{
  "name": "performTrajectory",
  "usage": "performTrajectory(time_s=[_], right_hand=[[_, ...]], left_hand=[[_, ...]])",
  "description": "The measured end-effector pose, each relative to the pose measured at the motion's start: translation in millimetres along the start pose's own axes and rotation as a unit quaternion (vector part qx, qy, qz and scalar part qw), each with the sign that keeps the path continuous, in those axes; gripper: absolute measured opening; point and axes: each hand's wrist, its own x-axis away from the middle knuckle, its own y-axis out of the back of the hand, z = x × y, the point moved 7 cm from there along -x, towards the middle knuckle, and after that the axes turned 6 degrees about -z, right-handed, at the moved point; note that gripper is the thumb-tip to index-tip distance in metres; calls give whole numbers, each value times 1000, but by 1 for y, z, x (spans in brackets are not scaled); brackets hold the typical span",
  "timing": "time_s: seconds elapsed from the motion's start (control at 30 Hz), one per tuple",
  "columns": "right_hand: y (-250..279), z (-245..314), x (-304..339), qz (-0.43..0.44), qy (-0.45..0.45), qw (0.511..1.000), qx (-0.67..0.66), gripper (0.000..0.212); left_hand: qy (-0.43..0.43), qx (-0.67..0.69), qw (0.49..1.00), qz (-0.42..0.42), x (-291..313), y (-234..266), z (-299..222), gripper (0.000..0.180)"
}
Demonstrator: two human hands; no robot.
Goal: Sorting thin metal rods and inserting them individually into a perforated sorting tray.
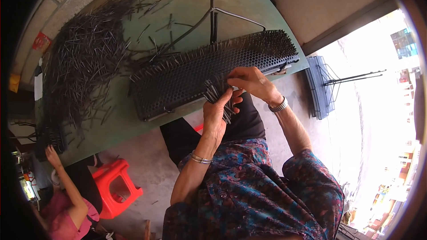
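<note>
Currently the left hand (216, 111) has its fingers wrapped around a loose bundle of thin, dark, stick-like rods (211, 91), held at the near long edge of a long black rack pierced with round holes (169, 89). The right hand (255, 83) is just beside the bundle's upper end, thumb and fingertips drawn together; whether they pinch a rod cannot be told. The rack lies along the near edge of a green table (120, 120), toward its right corner, with upright rods (275, 42) lining its far side. A tangled heap of dark rods (86, 49) covers the table's left end. A co-worker's hand (52, 154) is at the near left corner, near a red plastic stool (102, 186).
</note>
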Motion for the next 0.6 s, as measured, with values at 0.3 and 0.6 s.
performTrajectory(time_s=[0.3, 0.6], right_hand=[[31, 17, -4, -91, 69, 992, 48, 13], [67, 57, -28, -355, 309, 847, 248, 11]], left_hand=[[25, 30, 999, 4, -4, 2, 4, 27], [49, 90, 994, -32, -4, 7, 14, 23]])
